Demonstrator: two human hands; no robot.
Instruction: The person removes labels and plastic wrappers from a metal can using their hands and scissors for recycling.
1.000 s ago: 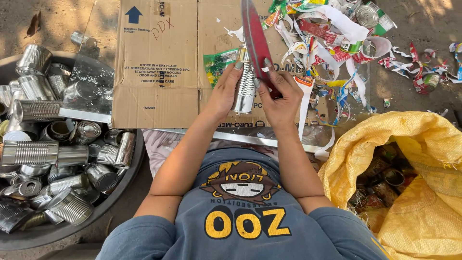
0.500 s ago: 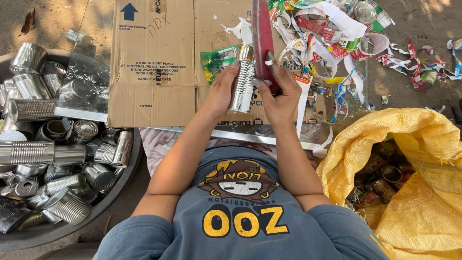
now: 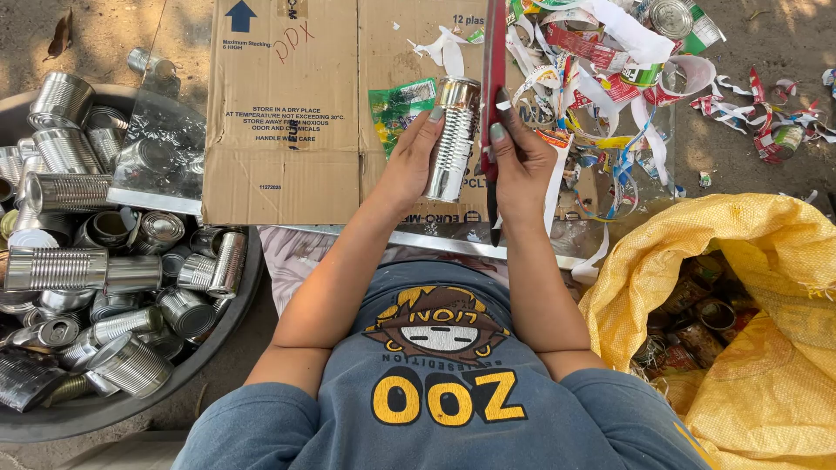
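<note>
The red-handled knife (image 3: 493,96) runs off the far edge, so its top end is cut off. The right hand (image 3: 522,170) hides the knife's middle. The left hand (image 3: 411,165) covers the near left side of the bare tin can (image 3: 453,139). The dark basin (image 3: 131,409) of cans is cut by the left edge. The yellow sack (image 3: 740,348) runs off the right edge, and its contents sit in shadow, too dim to tell.

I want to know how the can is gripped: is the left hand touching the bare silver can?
Touching. The head view shows the left hand wrapped on the silver can, fingertips pressed against its ribbed side, while the right hand holds a red-handled knife beside it.
</note>
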